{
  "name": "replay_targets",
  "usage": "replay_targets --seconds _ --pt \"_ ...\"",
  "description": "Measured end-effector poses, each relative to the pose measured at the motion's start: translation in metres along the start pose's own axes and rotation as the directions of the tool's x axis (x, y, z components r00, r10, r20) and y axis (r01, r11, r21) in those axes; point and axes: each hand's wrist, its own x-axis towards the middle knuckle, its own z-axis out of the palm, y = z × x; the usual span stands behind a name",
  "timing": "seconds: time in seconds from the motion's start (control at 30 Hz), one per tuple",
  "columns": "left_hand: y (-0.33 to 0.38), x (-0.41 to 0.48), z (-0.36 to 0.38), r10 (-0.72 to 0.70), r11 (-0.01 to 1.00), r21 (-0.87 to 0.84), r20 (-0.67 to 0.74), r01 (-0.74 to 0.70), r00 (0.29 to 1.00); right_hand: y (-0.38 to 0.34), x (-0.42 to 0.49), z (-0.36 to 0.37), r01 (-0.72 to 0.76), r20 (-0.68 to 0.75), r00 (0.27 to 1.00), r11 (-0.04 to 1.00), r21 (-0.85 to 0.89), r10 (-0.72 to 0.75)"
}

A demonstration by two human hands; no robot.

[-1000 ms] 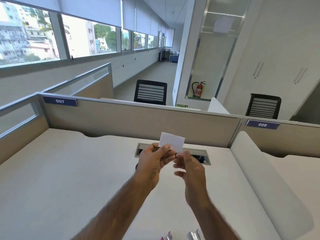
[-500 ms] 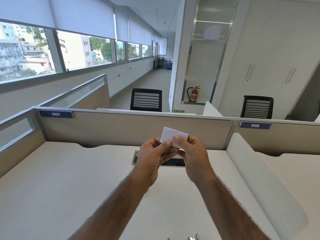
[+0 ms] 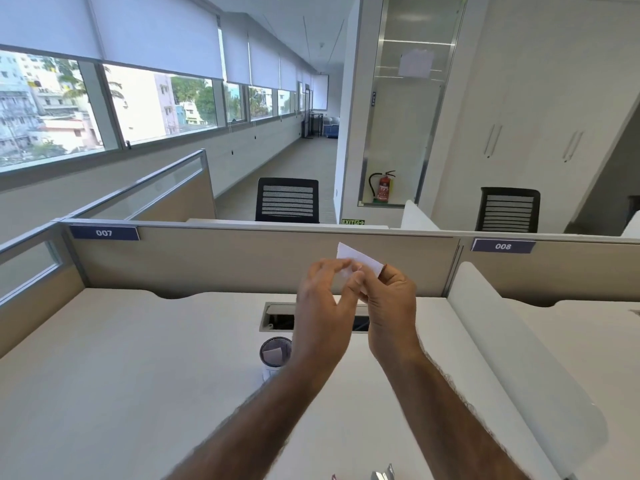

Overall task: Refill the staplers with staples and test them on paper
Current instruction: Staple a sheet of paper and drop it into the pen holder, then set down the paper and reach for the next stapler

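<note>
White paper slip (image 3: pixel 362 259), up at twelve o'clock, looks light and floppy, so it is best pinched at an edge. The right hand (image 3: pixel 391 306) pinches its three-o'clock end. The left hand (image 3: pixel 320 306) is at its nine-o'clock end, too blurred to tell its grip.

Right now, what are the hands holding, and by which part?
A white paper slip. The right hand pinches its lower right end; the left hand touches the slip's left edge, too blurred to confirm a grip.

white paper (image 3: pixel 360 259), off-white desk (image 3: pixel 138 375), black chairs (image 3: pixel 287 199) — pale slatted stripes, red extinguisher (image 3: pixel 383 188)
</note>
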Motion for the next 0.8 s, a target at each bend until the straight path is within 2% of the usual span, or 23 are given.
replay_targets --seconds 0.1,0.23,0.33,0.4,0.5,0.63,0.8 --pt "0.003 0.004 0.001 -0.075 0.994 -0.079 0.083 0.081 0.994 0.0 -0.003 0.0 0.061 0.042 0.997 0.992 -0.11 -0.057" --pt "0.002 0.013 -0.001 -0.18 0.952 -0.218 0.165 0.214 0.97 0.004 -0.01 0.004 0.083 0.176 0.983 0.967 -0.241 -0.04" --pt "-0.003 0.021 -0.004 -0.251 0.894 -0.338 0.169 0.295 0.953 0.007 -0.014 0.003 0.215 0.155 0.975 0.866 -0.452 -0.161" --pt "-0.007 0.027 -0.008 -0.318 0.844 -0.403 0.157 0.355 0.935 0.003 -0.012 -0.001 0.245 0.077 0.967 0.81 -0.532 -0.242" --pt "-0.008 0.031 -0.014 -0.401 0.751 -0.488 0.2 0.446 0.894 -0.009 -0.006 -0.009 0.169 -0.031 0.977 0.855 -0.491 -0.211" --pt "-0.007 0.027 -0.018 -0.421 0.703 -0.515 0.256 0.491 0.87 -0.017 -0.007 -0.012 0.096 0.036 0.995 0.909 -0.406 -0.089" --pt "-0.007 0.024 -0.018 -0.428 0.685 -0.526 0.268 0.504 0.863 -0.014 -0.01 -0.012 0.104 0.025 0.994 0.921 -0.376 -0.102"
